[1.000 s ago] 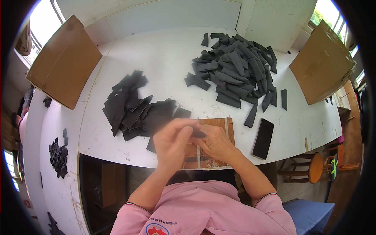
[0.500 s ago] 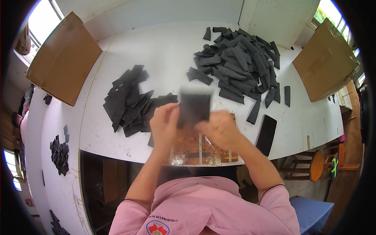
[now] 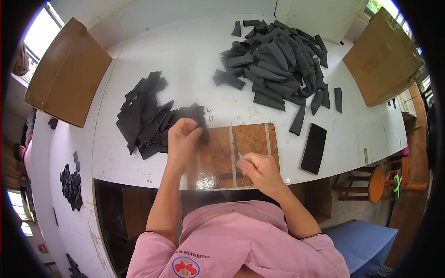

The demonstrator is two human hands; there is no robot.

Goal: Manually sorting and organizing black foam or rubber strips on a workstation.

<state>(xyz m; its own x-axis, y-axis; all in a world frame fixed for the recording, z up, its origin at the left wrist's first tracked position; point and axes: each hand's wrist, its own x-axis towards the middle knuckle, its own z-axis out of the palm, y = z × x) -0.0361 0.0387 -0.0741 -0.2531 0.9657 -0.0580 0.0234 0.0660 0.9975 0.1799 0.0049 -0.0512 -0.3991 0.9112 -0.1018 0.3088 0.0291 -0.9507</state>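
First: Your left hand [image 3: 184, 136] has its thumb and fingers pinched together on a dark cloth piece [image 3: 203, 131], which sits just right of the fingertips.

Second: It's blurred, so I can't tell how much edge you've caught. A thin pinch could let it slip.

First: Your right hand [image 3: 260, 169] has its fingers curled in. I can't tell how tightly they close, or whether anything is inside.

Second: Below and between both hands is the board [image 3: 250, 139]. Its shiny tape [image 3: 205, 181], nearer you than the pinch, looks wrinkled; a loose edge there could snag cloth.

First: Just left of your pinch lies the flat cloth pile [image 3: 143, 116]. Brush it with your knuckles and loose pieces could slide, or two could cling together.

Second: Watch the phone [image 3: 314, 148], to the right of your curled fingers; a wide elbow swing could knock it towards the table edge.

First: Farther off, beyond your right hand, is the rolled cloth heap [image 3: 280, 65]. It's stacked loosely, so a bump could send outer rolls tumbling.
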